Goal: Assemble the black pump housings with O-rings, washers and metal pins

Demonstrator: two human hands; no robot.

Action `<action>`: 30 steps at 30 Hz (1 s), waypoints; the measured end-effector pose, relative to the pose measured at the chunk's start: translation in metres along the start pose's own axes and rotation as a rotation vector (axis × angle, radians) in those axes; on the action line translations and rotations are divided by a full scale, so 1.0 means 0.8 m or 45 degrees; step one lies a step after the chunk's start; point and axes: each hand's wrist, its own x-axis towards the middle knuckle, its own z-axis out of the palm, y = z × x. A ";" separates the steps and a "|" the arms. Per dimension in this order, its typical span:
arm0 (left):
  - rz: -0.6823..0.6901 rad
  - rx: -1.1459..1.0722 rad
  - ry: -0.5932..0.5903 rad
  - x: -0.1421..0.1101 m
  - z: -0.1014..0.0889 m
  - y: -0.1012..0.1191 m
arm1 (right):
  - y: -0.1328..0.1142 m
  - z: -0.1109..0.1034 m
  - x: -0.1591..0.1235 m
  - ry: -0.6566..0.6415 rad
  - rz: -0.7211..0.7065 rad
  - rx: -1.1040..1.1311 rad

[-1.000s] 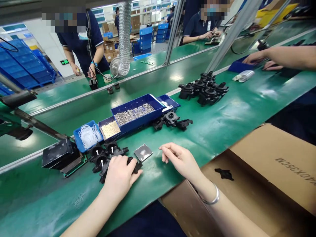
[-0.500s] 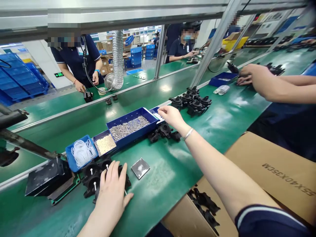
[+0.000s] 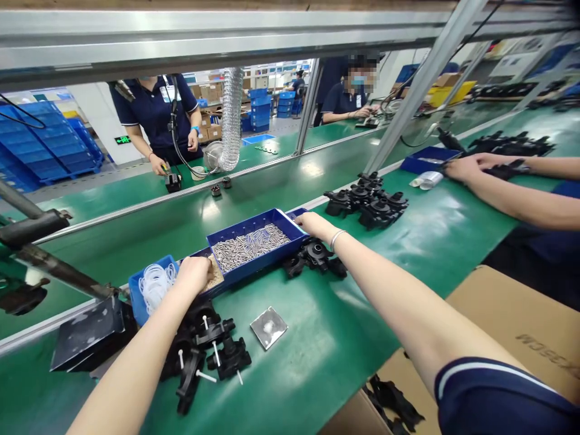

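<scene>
Left hand [image 3: 196, 275] over small blue tray [image 3: 205, 289] of pale beads

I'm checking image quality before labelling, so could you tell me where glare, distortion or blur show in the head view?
Head view: white glare patches on the green belt beyond the blue tray of metal pins; wide-angle stretch bends the right forearm and frame posts at the edges; left hand and right hand are fairly sharp; shadows are soft.

Both arms stretched fwd; left hand [image 3: 196, 273] curled, palm down; right hand [image 3: 316, 225] reaching further out.
</scene>
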 end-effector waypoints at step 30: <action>-0.304 -2.511 -0.311 -0.192 0.070 0.146 | -0.174 -0.006 -0.327 -0.028 -0.765 0.802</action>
